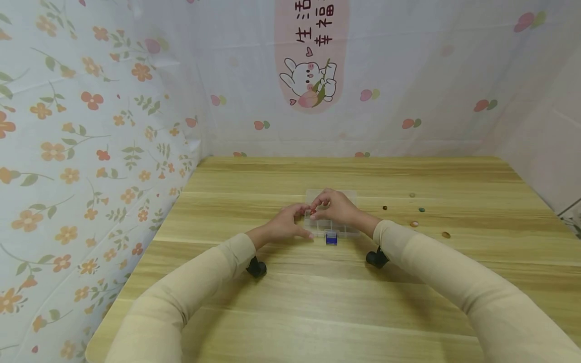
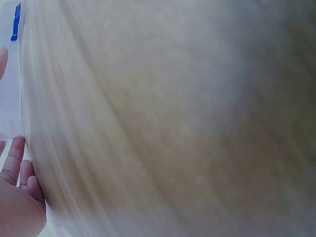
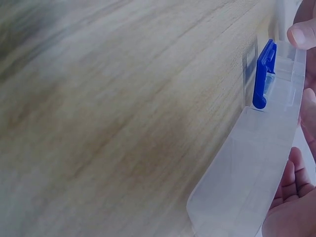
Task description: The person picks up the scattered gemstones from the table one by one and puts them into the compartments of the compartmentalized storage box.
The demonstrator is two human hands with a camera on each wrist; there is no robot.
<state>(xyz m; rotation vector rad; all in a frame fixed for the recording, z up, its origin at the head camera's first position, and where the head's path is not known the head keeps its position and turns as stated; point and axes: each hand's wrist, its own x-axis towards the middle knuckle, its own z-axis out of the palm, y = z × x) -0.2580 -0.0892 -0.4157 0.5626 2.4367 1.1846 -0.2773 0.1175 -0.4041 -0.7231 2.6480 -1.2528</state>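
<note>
A clear plastic compartment box (image 1: 324, 226) with a blue latch (image 1: 331, 238) on its front side lies on the table, its clear lid (image 1: 349, 193) tilted back. My left hand (image 1: 287, 223) grips the box's left end, thumb at the front corner and fingers towards the back. Over the left compartments, my right hand (image 1: 337, 205) pinches a small red stone (image 1: 313, 212) between thumb and fingertips. In the right wrist view the box wall (image 3: 242, 168) and blue latch (image 3: 264, 74) show close up, but the stone is hidden there.
Several small stones lie on the table right of the box, among them a dark one (image 1: 385, 207), a green one (image 1: 421, 209) and a brown one (image 1: 446, 235). The wooden table (image 1: 290, 312) meets patterned cloth (image 1: 245, 116) at its back and left.
</note>
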